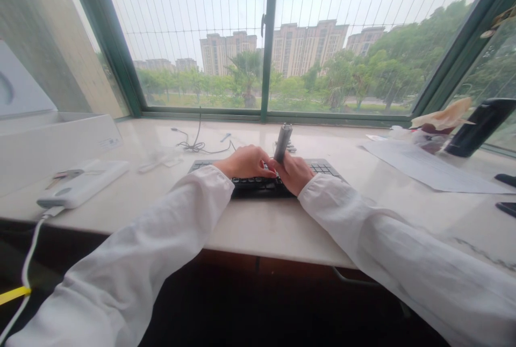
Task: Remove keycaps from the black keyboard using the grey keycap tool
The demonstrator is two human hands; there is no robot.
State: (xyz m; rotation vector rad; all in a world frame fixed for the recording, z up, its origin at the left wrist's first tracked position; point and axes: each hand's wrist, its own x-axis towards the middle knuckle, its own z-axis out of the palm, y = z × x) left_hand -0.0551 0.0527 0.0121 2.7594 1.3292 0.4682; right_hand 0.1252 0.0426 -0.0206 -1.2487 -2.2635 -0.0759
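A black keyboard point(262, 193) lies on the white sill in front of me, mostly covered by my hands. My right hand point(297, 172) is closed round a grey cylindrical tool point(283, 143), which looks like a pen-shaped electric screwdriver. It stands nearly upright over the middle of the keyboard, its lower end hidden by my fingers. Beside it, my left hand point(248, 162) rests over the keys, with thumb and fingers drawn together close to the tool. Whatever those fingers pinch, if anything, is too small to see. Several small dark pieces point(291, 147) lie just behind the tool.
To the left are a white power bank point(86, 183) with a white cable point(34, 250), and a white box point(60, 134). A thin black cable point(195, 146) lies behind the keyboard. Paper point(427, 167) and a black upright object point(481, 126) are at right. The window frame point(342, 119) borders the back.
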